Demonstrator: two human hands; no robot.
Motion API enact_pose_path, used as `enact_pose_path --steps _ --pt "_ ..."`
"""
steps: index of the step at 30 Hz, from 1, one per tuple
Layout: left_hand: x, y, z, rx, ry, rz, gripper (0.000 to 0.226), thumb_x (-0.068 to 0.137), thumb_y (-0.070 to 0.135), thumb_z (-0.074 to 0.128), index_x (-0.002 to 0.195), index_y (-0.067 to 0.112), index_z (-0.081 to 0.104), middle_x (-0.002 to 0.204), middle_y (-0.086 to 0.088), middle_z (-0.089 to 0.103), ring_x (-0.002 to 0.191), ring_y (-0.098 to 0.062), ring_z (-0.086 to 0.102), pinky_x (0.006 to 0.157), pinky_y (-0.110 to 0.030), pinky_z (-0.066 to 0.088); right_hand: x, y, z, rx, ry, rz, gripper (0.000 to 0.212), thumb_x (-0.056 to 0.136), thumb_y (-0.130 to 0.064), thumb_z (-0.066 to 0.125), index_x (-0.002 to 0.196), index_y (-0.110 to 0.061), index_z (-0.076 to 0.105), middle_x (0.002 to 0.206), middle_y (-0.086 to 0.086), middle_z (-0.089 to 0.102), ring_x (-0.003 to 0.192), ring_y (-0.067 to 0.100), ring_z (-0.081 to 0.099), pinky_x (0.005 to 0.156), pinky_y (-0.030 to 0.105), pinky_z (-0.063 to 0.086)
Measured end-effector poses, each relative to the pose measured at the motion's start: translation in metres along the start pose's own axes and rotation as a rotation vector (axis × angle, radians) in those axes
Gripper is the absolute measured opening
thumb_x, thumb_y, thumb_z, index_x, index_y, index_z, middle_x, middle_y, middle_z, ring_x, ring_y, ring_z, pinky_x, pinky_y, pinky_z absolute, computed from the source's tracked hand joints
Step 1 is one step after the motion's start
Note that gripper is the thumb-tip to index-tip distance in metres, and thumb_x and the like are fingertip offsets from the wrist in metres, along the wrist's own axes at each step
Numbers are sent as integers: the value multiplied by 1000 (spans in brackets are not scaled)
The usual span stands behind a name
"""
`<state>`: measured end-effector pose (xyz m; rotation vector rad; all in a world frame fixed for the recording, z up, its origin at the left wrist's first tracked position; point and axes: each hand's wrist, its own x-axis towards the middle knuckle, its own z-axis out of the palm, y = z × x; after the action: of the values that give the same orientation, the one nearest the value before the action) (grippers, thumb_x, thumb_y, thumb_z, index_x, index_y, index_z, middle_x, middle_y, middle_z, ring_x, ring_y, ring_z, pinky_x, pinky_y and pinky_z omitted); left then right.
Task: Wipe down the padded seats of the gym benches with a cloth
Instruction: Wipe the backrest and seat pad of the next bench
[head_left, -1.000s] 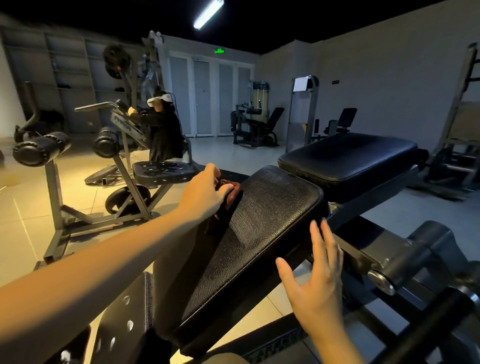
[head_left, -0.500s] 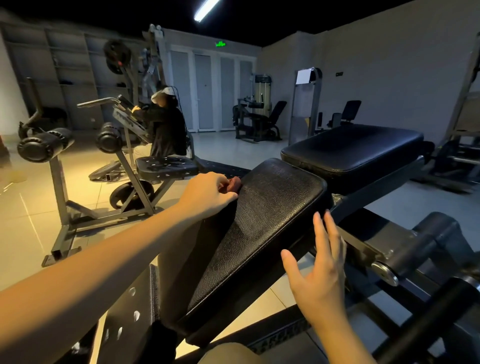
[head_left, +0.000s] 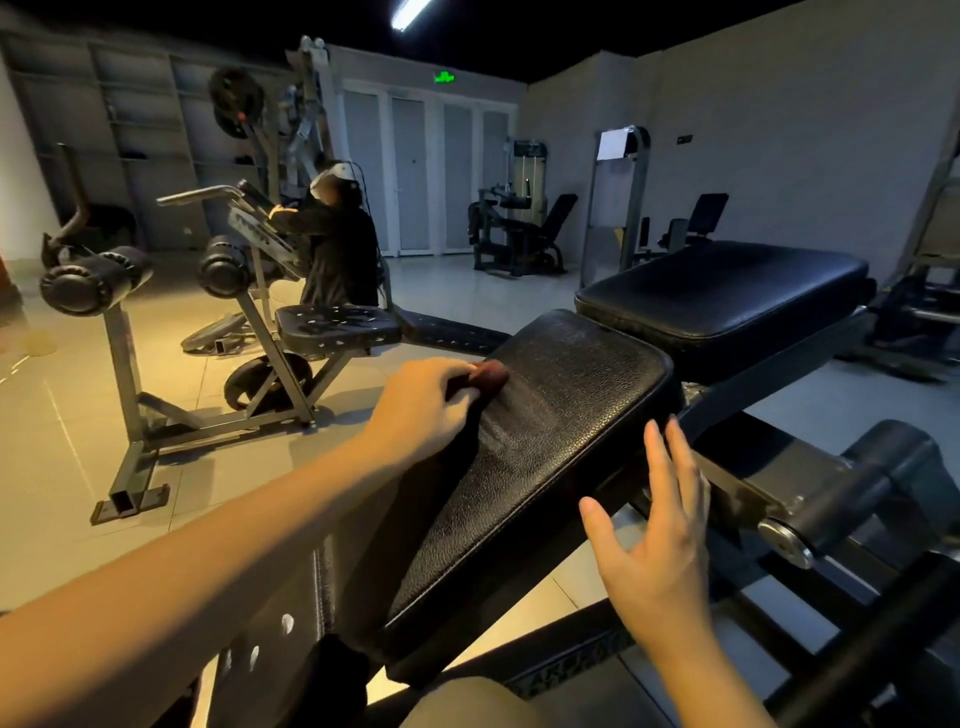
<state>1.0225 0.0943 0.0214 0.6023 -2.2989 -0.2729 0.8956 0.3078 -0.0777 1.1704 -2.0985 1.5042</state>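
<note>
The left hand (head_left: 421, 410) has its grip curled round a crumpled reddish-brown cloth (head_left: 487, 376), held against the upper left edge of the tilted black textured-leather padded seat (head_left: 550, 441). The right hand (head_left: 655, 543) (grip wide, fingers straight and spread) is at the seat's right edge; a flat black padded cushion (head_left: 727, 299) sits just beyond.

Beyond the left fingers (head_left: 448, 372), a person in black (head_left: 337, 249) is at a grey machine (head_left: 125, 358) on the tiled floor (head_left: 52, 441). Far past the right fingers (head_left: 681, 457) stand white doors (head_left: 426, 171) under a green sign (head_left: 443, 78), with another machine (head_left: 514, 234) near them.
</note>
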Motion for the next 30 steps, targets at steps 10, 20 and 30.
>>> enact_pose_path --steps 10,20,30 --pt "-40 15 -3 1 -17 290 32 95 19 67 127 19 70 119 0 73 110 -18 66 97 -31 51 0 -1 0 -10 -11 2 91 87 -31 72 161 -31 20 167 -22 4 156 13 2 114 43 22" --pt "-60 66 3 -60 7 444 36 95 22 71 131 19 68 126 1 71 117 -11 63 104 -26 48 1 -2 1 -11 -15 14 94 85 -27 73 162 -30 18 167 -21 4 156 14 2 114 47 25" --pt "-15 60 8 -78 111 168 32 92 18 72 124 20 73 119 -1 75 112 -18 68 100 -29 50 0 -6 0 0 -3 8 94 84 -36 71 161 -31 18 168 -20 5 156 15 4 116 46 25"
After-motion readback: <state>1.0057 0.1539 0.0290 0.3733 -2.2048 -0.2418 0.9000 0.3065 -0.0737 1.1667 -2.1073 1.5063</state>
